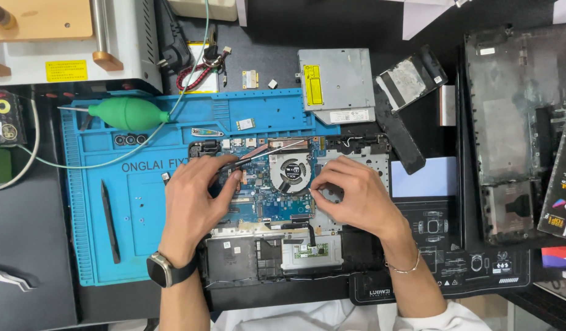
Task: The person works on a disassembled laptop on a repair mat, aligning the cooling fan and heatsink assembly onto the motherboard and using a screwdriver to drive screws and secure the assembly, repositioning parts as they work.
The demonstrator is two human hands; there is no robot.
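Dark and crowded, the bench [38,245] carries a blue silicone work mat [136,202] with an opened laptop chassis [363,245] lying across its right part, its blue circuit board [274,199] and round cooling fan [290,170] laid bare. Over the board's left side the left hand [191,205], a dark watch [163,270] on its wrist, has its fingers [225,178] curled shut around a slim pair of tweezers [264,153] whose tips point up and right, across the board's top edge beside the fan. Just right of the fan the right hand [356,196], wearing a thin bracelet [405,268], rests on the chassis with its fingers [320,187] bent and drawn close together at the board's edge; whether they pinch anything cannot be told. On the mat to the left lie a green rubber air blower [128,114] and a black plastic pry stick [109,220]. Behind the laptop sit a grey optical drive [335,83] and a small green card [245,124], and a removed dark bottom cover [510,122] lies well apart at the right.
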